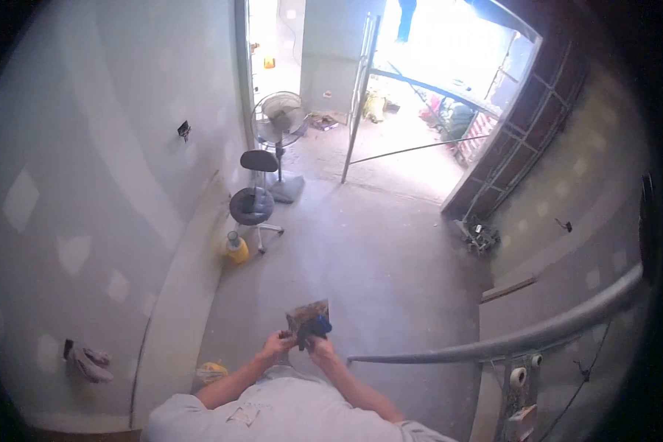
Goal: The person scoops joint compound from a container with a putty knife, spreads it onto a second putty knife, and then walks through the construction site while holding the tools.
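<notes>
In front of my chest, both hands meet at a flat, brownish, worn-looking rectangular piece (302, 313) with a dark blue part (320, 324) on its near right side. Its exact kind is too small to make out. My left hand (278, 343) pinches its near left edge with closed fingers. My right hand (318, 348) is closed at the dark blue part, with some fingers hidden by it. The piece is held up above the grey floor, well away from the walls.
A metal rail (508, 345) crosses at the right, near my right arm. Ahead stand an office chair (252, 206), a pedestal fan (280, 121) and a yellow container (236, 249). A metal frame (359, 96) stands by the bright opening. A cloth (90, 365) hangs on the left wall.
</notes>
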The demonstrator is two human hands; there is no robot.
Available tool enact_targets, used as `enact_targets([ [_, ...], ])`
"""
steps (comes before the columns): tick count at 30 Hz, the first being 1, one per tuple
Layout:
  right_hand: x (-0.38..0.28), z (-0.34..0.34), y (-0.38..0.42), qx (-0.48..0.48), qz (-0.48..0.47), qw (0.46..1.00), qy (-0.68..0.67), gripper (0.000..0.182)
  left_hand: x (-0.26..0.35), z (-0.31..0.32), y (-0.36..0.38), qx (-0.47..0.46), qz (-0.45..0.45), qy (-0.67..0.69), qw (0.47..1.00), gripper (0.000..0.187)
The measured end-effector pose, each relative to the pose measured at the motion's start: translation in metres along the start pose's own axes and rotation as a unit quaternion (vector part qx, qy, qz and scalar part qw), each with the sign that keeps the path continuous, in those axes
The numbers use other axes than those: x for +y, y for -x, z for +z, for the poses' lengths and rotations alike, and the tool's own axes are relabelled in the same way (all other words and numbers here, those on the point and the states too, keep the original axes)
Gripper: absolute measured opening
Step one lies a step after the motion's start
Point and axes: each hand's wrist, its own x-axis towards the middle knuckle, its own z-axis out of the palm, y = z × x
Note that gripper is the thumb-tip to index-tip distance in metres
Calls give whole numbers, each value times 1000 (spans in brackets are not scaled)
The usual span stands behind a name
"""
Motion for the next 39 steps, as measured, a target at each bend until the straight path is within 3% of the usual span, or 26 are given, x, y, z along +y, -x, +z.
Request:
enact_targets([
  [2, -32, 72, -24, 3, -4, 1000, -15, 25, 50, -13, -25, 61, 6, 93, 994, 16],
  [3, -48, 103, -38, 5, -15, 999, -29, 26, 66, -25, -43, 47, 43, 114, 991, 24],
  [6, -73, 147, -95, -12, -36, 998, 46, 27, 119, -41, -93, 36, 81, 84, 993, 33],
  [10, -114, 188, -177, -60, -42, 997, 26, 32, 171, -42, -173, 85, 116, 27, 989, 32],
  [12, -149, 199, -220, -94, -25, 995, 19, 32, 201, -34, -217, 122, 187, 20, 975, 25],
  [15, -214, 235, -280, -118, -4, 993, -16, 32, 262, -17, -284, 104, 188, 3, 977, 37],
  [18, -285, 266, -352, -102, 23, 993, -60, 32, 350, 34, -332, 133, 204, 24, 970, 38],
  [21, -343, 306, -418, -147, 53, 987, -43, 32, 402, 52, -403, 135, 230, 46, 963, 35],
  [22, -364, 325, -441, -165, 43, 984, -45, 30, 424, 55, -429, 110, 257, 68, 958, 34],
  [27, -460, 405, -526, -234, 46, 971, 0, 25, 552, 97, -498, 231, 344, 8, 910, 14],
  [32, -506, 483, -627, -266, 43, 961, 55, 29, 646, 91, -575, 310, 394, -48, 864, 16],
  [35, -532, 523, -694, -307, 59, 947, 76, 27, 690, 82, -626, 350, 433, -13, 830, 22],
  [38, -573, 587, -741, -326, 64, 937, 112, 28, 739, 51, -686, 406, 449, -97, 790, 31],
  [39, -586, 602, -755, -302, 87, 945, 89, 31, 759, 54, -698, 368, 442, -54, 816, 34],
])
